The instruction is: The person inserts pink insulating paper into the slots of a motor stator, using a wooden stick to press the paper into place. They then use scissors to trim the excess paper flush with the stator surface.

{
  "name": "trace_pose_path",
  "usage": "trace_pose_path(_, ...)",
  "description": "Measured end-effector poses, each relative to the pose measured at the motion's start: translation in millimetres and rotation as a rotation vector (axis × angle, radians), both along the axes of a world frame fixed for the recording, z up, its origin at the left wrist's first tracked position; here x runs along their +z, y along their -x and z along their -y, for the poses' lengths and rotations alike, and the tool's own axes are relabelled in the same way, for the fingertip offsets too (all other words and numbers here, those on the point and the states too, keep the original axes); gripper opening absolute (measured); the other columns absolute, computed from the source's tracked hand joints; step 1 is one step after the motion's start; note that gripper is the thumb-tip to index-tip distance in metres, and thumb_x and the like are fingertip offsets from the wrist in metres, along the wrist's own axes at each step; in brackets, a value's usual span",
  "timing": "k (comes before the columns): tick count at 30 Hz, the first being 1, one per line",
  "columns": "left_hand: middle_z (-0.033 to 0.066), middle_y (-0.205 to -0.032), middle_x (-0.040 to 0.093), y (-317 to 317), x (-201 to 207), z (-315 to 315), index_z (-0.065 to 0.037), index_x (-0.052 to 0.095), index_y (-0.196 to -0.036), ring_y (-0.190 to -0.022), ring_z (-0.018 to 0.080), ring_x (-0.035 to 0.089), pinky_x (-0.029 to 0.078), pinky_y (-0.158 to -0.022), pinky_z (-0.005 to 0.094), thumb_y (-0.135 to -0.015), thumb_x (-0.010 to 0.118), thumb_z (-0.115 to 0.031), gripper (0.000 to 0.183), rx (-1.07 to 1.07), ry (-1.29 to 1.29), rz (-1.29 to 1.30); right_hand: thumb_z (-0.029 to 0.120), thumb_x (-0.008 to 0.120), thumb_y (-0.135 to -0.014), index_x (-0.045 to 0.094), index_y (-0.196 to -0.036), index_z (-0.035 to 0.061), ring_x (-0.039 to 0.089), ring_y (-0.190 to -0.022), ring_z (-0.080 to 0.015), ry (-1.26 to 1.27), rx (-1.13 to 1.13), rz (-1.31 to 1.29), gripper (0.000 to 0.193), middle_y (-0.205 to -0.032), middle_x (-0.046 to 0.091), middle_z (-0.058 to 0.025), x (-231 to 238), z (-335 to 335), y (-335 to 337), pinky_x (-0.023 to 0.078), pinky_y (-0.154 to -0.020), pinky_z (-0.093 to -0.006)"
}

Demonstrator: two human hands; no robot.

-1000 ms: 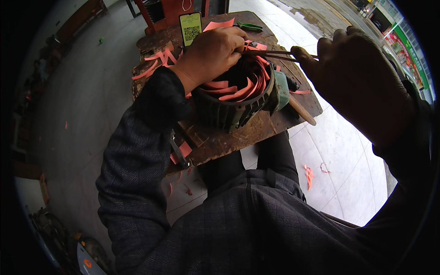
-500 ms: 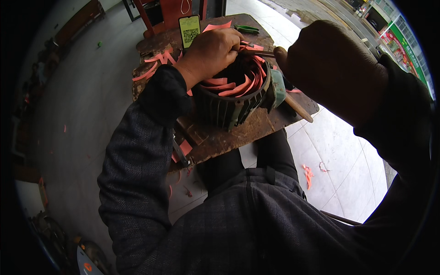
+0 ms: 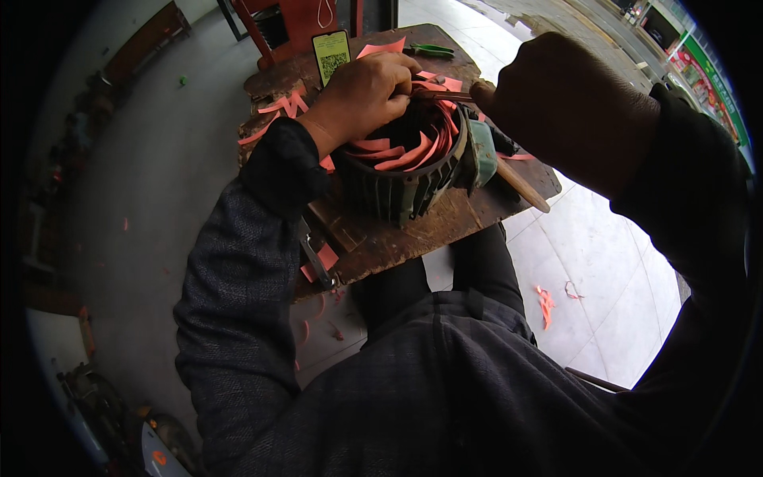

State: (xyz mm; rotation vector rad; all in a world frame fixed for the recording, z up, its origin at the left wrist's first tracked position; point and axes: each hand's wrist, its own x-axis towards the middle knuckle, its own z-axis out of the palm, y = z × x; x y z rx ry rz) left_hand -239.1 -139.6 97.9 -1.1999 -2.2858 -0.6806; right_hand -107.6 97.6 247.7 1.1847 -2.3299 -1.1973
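A ribbed motor stator (image 3: 380, 195) stands upright on a worn wooden table (image 3: 445, 219), its bore lined with curled pink paper strips (image 3: 425, 153). At its far rim my left hand (image 3: 362, 94) is closed, thumb and fingers pinched together among the strips; what lies between the fingertips is hidden. My right hand (image 3: 568, 107) is closed around a thin, flat brownish tool (image 3: 447, 96), held level. The tool's far end reaches across the rim to my left fingertips. A pale green box (image 3: 482, 153) is fixed to the stator's right side.
Beside the stator lies a tool with a wooden handle (image 3: 522, 187). A lit phone (image 3: 331, 54) leans at the back, near green-handled cutters (image 3: 429, 50). Loose pink paper (image 3: 284, 106) covers the table's left; a metal tool (image 3: 318, 262) lies at its front left edge.
The whole view has shifted slightly. My right hand has come a little closer to the stator with the thin tool. My left hand keeps its pinch at the rim.
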Motion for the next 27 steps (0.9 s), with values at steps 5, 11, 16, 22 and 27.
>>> trace_pose_path(5,0.0150,-0.133,0.073,2,16,13,-0.003,0.075,-0.084,-0.115,0.0356,0.072,0.057,-0.099,0.0420,-0.085,0.075,-0.012,0.009,-0.104,0.139,-0.038,0.012,0.076,-0.101,0.072,-0.132,0.0031,0.070,-0.061,-0.0138,-0.016,0.019,0.078,0.032,-0.068,0.067,-0.0060,23,-27,3,0.053,-0.060,-0.0248)
trace_pose_path(11,0.0172,-0.136,0.073,18,67,83,0.001,0.071,-0.131,-0.124,0.0345,0.072,0.059,-0.101,0.0439,-0.090,0.078,-0.018,0.045,0.617,-0.061,-0.143,0.005,0.081,-0.095,0.069,-0.142,0.0055,0.074,-0.068,-0.0163,0.745,-0.362,0.393,0.048,-0.083,0.077,-0.0113,9,-99,8,0.060,-0.063,-0.0290)
trace_pose_path(16,0.0193,-0.143,0.067,36,38,41,-0.005,0.057,-0.153,-0.135,0.0303,0.064,0.053,-0.111,0.0396,-0.095,0.083,-0.025,0.066,-0.084,-0.137,0.338,0.004,0.075,-0.101,0.060,-0.148,-0.0028,0.080,-0.095,-0.0206,1.351,-0.093,0.621,0.050,-0.111,0.079,-0.0132,-84,-88,34,0.065,-0.088,-0.0363)
trace_pose_path(22,0.0101,-0.136,0.072,37,21,7,0.000,0.066,-0.142,-0.129,0.0222,0.067,0.053,-0.111,0.0343,-0.100,0.080,-0.020,0.049,-0.122,0.019,0.660,-0.001,0.078,-0.097,0.059,-0.150,0.0014,0.073,-0.119,-0.0220,1.538,0.151,0.500,0.057,-0.127,0.077,-0.0121,-154,-41,61,0.059,-0.103,-0.0364)
trace_pose_path(27,0.0080,-0.130,0.074,39,18,6,0.000,0.071,-0.137,-0.123,0.0166,0.068,0.054,-0.109,0.0304,-0.104,0.075,-0.021,0.039,-0.220,-0.029,0.786,0.009,0.080,-0.093,0.060,-0.144,-0.0001,0.073,-0.116,-0.0386,1.565,0.209,0.513,0.056,-0.126,0.072,-0.0208,-171,-31,79,0.059,-0.098,-0.0440)
